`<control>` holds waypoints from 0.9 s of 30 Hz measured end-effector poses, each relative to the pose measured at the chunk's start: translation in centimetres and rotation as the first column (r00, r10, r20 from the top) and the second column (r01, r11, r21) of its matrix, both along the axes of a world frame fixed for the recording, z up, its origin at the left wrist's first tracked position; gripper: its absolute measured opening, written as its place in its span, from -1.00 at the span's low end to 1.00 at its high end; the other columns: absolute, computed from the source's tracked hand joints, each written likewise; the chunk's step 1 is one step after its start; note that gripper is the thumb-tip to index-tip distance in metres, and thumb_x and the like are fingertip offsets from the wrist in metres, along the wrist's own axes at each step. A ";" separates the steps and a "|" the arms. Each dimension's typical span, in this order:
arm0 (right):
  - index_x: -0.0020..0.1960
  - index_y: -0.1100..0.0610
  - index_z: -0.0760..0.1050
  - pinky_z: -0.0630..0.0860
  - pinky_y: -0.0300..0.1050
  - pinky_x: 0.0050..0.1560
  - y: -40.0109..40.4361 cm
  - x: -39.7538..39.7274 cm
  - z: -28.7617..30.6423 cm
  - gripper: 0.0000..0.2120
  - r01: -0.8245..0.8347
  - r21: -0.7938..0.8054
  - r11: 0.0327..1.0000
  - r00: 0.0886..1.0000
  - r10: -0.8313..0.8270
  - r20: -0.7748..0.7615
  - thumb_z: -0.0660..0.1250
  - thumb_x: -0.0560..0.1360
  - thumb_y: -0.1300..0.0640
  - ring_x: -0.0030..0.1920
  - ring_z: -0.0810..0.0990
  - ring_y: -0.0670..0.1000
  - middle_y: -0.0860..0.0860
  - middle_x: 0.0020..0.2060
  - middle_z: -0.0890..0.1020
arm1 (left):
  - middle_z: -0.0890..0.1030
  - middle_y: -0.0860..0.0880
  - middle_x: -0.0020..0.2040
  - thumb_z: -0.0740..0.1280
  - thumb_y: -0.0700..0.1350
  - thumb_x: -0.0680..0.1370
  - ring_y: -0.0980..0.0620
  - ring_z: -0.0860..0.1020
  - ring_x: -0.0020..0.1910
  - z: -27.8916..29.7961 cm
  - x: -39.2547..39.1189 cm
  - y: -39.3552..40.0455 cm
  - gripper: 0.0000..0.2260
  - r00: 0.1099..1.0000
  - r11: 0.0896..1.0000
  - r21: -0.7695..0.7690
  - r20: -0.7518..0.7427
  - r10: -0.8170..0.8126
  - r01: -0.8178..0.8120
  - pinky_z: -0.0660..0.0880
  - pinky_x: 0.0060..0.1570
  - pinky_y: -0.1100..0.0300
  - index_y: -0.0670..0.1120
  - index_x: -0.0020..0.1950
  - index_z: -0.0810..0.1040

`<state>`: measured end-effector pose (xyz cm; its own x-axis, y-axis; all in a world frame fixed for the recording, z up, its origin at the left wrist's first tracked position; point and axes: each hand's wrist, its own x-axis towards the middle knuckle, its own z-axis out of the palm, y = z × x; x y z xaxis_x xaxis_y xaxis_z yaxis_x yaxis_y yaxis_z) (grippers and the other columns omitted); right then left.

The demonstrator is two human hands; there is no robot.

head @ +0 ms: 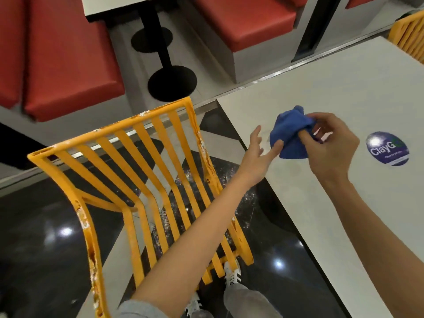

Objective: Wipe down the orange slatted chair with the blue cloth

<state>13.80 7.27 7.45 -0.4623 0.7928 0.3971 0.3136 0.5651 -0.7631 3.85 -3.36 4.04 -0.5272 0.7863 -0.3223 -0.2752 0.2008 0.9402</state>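
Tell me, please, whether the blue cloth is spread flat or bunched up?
Bunched up: the blue cloth is a crumpled wad pinched by the right hand above the white table.

A white table is filling the right side of the view. A round dark sticker with white lettering is lying on its top toward the right edge. Beyond the table's far edge, red cushioned benches are standing on the pale floor, with two black pedestal bases to their left. A second yellow slatted chair is showing at the table's far right corner. Left of the table, glossy black floor tiles are reflecting ceiling lights.
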 end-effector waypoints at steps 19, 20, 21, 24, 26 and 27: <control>0.16 0.17 0.50 0.56 0.17 0.12 -14.4 -5.3 -4.5 -0.73 -0.056 -0.947 0.315 0.965 0.261 0.030 0.35 0.55 0.03 0.05 0.64 0.20 0.19 0.06 0.64 | 0.63 -0.14 0.23 0.65 0.08 0.19 -0.19 0.57 0.24 -4.8 1.1 -17.0 -0.24 0.632 0.916 -0.141 0.684 0.364 -0.375 0.46 0.29 -0.19 -0.08 0.33 0.51; 0.16 0.19 0.51 0.56 0.16 0.12 -14.9 -5.2 -5.4 -0.73 -0.051 -0.947 0.318 0.957 0.285 0.045 0.35 0.55 0.04 0.06 0.64 0.19 0.19 0.06 0.64 | 0.64 -0.14 0.21 0.61 0.08 0.26 -0.18 0.58 0.23 -5.4 1.1 -18.0 -0.32 0.604 0.892 -0.184 0.677 0.420 -0.414 0.52 0.22 -0.14 -0.08 0.32 0.52; 0.17 0.18 0.51 0.56 0.14 0.12 -15.3 -5.0 -6.2 -0.73 -0.056 -0.941 0.334 0.949 0.311 0.054 0.35 0.55 0.04 0.07 0.64 0.17 0.19 0.06 0.64 | 0.64 -0.14 0.20 0.57 0.10 0.31 -0.18 0.58 0.22 -6.1 1.1 -19.0 -0.38 0.558 0.861 -0.231 0.680 0.476 -0.453 0.56 0.12 -0.09 -0.06 0.31 0.54; 0.19 0.12 0.49 0.57 0.01 0.06 -17.2 -4.9 -8.0 -0.73 -0.120 -0.880 0.459 0.896 0.432 0.102 0.34 0.56 0.00 0.06 0.62 0.07 0.12 0.06 0.62 | 0.64 -0.12 0.21 0.51 0.26 0.28 -0.15 0.58 0.18 -8.0 0.6 -22.1 -0.37 0.463 0.786 -0.351 0.658 0.594 -0.508 0.57 -0.03 -0.02 0.00 0.27 0.57; 0.19 0.10 0.46 0.54 -0.16 -0.05 -18.4 -5.2 -9.0 -0.74 -0.204 -0.796 0.570 0.852 0.504 0.143 0.33 0.57 -0.01 0.02 0.61 -0.01 0.05 0.03 0.61 | 0.58 -0.09 0.24 0.50 0.39 0.13 -0.12 0.54 0.16 -8.9 0.3 -23.8 -0.18 0.461 0.734 -0.457 0.577 0.674 -0.502 0.53 0.04 -0.05 0.02 0.30 0.54; 0.17 0.10 0.45 0.49 -0.24 -0.11 -19.2 -5.5 -9.5 -0.75 -0.244 -0.752 0.613 0.832 0.531 0.162 0.33 0.57 0.00 -0.02 0.60 -0.05 0.04 0.00 0.61 | 0.52 -0.10 0.28 0.49 0.45 0.07 -0.13 0.50 0.18 -9.0 0.3 -24.5 -0.05 0.465 0.709 -0.510 0.535 0.705 -0.488 0.50 0.11 -0.09 0.01 0.35 0.48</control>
